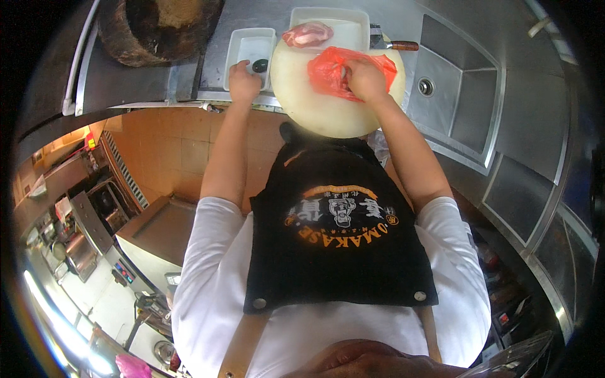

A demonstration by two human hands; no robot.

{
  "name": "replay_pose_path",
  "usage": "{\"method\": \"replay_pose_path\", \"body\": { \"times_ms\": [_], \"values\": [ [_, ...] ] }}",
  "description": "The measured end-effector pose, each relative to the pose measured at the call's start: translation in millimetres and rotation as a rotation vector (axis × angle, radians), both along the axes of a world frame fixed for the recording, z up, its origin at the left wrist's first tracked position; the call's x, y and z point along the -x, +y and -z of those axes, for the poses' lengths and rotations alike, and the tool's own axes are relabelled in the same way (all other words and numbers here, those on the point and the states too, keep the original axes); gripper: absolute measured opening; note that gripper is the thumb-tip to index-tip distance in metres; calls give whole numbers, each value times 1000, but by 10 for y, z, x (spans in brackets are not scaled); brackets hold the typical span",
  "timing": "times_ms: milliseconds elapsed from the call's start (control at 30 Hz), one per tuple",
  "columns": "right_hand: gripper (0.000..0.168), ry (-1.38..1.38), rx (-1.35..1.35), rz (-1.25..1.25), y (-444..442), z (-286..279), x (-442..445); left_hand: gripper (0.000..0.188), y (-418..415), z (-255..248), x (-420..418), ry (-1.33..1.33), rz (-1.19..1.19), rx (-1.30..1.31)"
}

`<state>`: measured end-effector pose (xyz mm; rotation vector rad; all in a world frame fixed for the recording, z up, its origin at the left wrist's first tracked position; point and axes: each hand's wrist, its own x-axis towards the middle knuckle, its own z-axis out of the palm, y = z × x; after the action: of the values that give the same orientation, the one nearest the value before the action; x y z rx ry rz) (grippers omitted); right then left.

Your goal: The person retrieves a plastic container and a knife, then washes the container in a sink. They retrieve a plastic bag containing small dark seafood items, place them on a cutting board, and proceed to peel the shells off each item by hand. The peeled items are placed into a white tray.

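My left hand (pixel 245 82) is over the near end of a small white plastic tub (pixel 250 34). Just right of its fingers, a dark, glossy, egg-shaped thing (pixel 260 65) lies in the tub. Whether the fingers grip anything is hidden. My right hand (pixel 365 79) is closed at the crumpled red plastic bag (pixel 326 73), and its fingertips are partly covered. Something small and greyish shows beside them, too unclear to name. Beneath the bag is a round, pale cutting board (pixel 321 115). A piece of raw meat (pixel 308 35) rests at a larger white plastic tray (pixel 352 18) behind it.
A cleaver (pixel 401 45) with a wooden handle lies behind the board on the right. Farther right is a stainless steel sink (pixel 437 71). At the far left stands a thick round wooden chopping block (pixel 127 42). A metal rail (pixel 156 105) runs along the counter's front.
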<state>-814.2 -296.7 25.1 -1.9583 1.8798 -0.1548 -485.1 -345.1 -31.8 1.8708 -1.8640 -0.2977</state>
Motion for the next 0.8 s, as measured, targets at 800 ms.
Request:
{"method": "replay_pose_path", "body": {
  "times_ms": [800],
  "values": [
    [34, -225, 382, -83, 813, 113, -47, 14, 1095, -686, 1140, -312, 704, -30]
  ]
}}
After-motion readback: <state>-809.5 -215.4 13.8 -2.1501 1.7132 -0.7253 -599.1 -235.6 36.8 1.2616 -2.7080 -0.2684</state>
